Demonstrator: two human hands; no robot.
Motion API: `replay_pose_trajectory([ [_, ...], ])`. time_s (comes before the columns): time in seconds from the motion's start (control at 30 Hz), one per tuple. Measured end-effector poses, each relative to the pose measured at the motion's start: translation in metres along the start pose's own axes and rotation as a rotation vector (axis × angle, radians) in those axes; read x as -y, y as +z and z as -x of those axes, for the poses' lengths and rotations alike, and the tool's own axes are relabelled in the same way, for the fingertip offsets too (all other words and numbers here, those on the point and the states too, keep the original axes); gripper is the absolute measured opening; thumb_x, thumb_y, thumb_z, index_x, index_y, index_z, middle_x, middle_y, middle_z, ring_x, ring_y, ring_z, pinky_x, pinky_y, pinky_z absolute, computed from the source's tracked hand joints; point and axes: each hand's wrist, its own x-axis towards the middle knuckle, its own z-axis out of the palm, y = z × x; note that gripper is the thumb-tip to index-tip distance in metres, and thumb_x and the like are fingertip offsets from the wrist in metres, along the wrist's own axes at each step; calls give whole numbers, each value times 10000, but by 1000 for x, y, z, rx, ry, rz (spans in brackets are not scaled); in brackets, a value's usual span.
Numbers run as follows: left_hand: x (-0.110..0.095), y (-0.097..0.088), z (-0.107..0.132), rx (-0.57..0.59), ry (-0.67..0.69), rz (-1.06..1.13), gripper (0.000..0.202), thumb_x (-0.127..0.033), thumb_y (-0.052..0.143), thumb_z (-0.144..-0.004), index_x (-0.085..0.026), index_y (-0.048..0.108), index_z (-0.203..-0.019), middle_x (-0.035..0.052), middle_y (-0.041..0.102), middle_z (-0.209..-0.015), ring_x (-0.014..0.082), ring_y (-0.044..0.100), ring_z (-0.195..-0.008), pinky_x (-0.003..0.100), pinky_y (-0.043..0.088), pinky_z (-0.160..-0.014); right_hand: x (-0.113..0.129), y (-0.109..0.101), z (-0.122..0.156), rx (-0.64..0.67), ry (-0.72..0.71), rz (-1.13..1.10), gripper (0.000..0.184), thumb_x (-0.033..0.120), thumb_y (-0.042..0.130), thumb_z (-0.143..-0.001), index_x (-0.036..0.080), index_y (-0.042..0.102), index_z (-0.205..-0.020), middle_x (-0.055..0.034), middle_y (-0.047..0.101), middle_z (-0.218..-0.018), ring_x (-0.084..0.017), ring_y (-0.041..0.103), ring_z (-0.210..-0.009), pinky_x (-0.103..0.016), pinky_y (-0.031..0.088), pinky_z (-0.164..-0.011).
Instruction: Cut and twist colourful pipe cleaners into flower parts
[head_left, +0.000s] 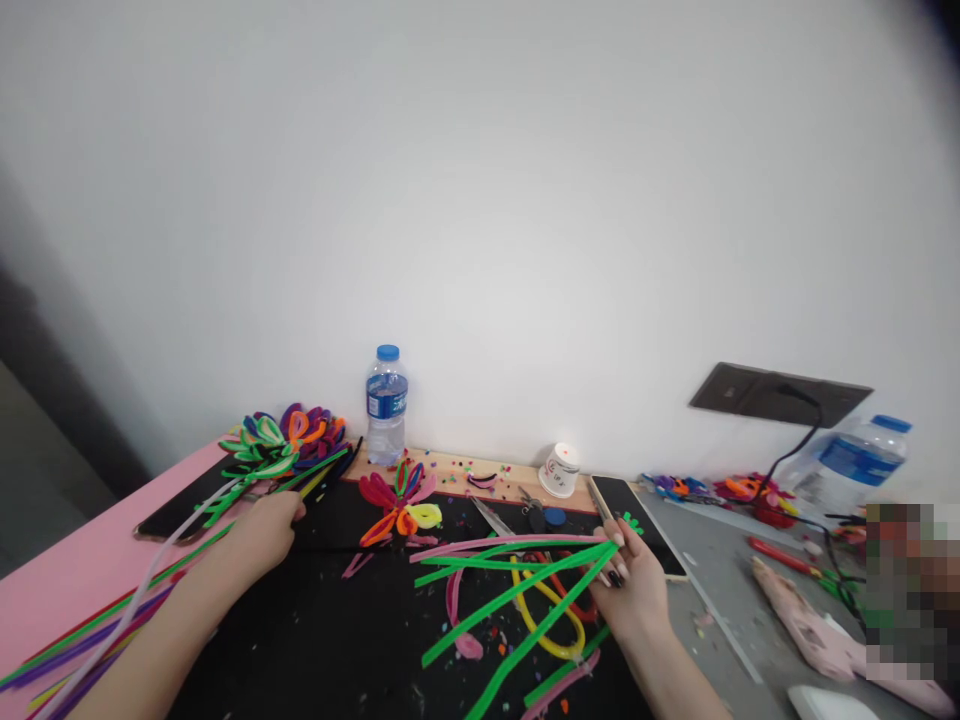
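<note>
My forearms (199, 610) were bare as far as they showed. My right hand (639, 592) had nails (616, 578) in dark and pale shades.

head-worn view | faces wall (480, 220) | black worktop (300, 630) across lower part | near

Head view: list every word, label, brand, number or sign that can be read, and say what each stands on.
None can be read with certainty.
Left bottle: pale characters on its blue label, too small to read.
Cup: dark print on its side, too small and blurred.
Right bottle: blue label, too blurred.
Wall panel: a faint mark, too small to make out.
</note>
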Motion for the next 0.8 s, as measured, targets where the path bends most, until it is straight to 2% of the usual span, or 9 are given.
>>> replay_pose_trajectory([
  [0.13,-9,-10,-2,72,50,-42,184,-39,307,-694,-164,403,-600,10,506,-627,171,538,-679,213,324,-599,3,0,-1,6,-31,8,318,287,545,-775,188,393,-514,94,300,-358,-51,272,-300,-190,270,-344],
  [0.17,-13,-13,-3,58,49,-20,181,-50,299,-708,-169,381,-600,5,492,-620,161,530,-661,212,326,-597,3,0,-2,4,-39,21,311,286,549,-769,188,400,-516,90,317,-374,-55,288,-314,-195,287,-356],
  [0.27,-24,-17,-3,-97,47,85,164,-136,318,-765,-185,315,-609,-17,429,-605,147,499,-654,217,335,-608,4,-1,-3,6,-61,56,285,282,562,-752,189,421,-523,66,415,-474,-74,395,-407,-212,349,-415],
  [0.37,-30,-16,-1,-139,8,388,205,-257,361,-808,-194,294,-625,-39,366,-577,129,471,-602,218,354,-588,4,1,-4,61,-49,58,301,279,558,-745,190,405,-501,38,476,-574,-105,487,-549,-240,409,-513],
  [0.47,-28,-10,-3,-26,-70,852,210,-307,382,-827,-199,309,-663,-55,304,-563,97,417,-529,211,378,-543,2,2,-5,116,2,15,331,269,556,-748,193,366,-488,35,453,-560,-117,491,-567,-260,419,-532],
  [0.57,-20,-2,-12,41,-201,1207,163,-234,424,-802,-200,323,-678,-69,217,-541,65,278,-434,178,270,-408,1,2,-5,171,65,-80,330,212,561,-756,193,348,-505,74,320,-464,-80,379,-432,-230,393,-471],
  [0.6,-16,1,-15,-4,-270,1303,176,-197,445,-774,-200,312,-658,-76,183,-529,57,217,-410,173,200,-374,1,1,-5,188,87,-112,328,194,557,-760,192,345,-510,84,280,-451,-70,329,-398,-213,367,-437],
  [0.67,-11,5,-20,16,-293,1455,214,-179,476,-754,-199,302,-632,-84,167,-524,47,164,-403,172,151,-362,1,0,-5,207,131,-159,329,184,545,-773,189,339,-515,91,235,-446,-61,258,-365,-190,288,-372],
  [0.8,-9,6,-19,28,-259,1471,297,-169,518,-743,-203,260,-598,-87,134,-533,39,121,-408,168,93,-375,-1,-3,-4,209,202,-214,343,207,514,-803,186,332,-513,94,182,-451,-58,186,-349,-188,170,-336],
])
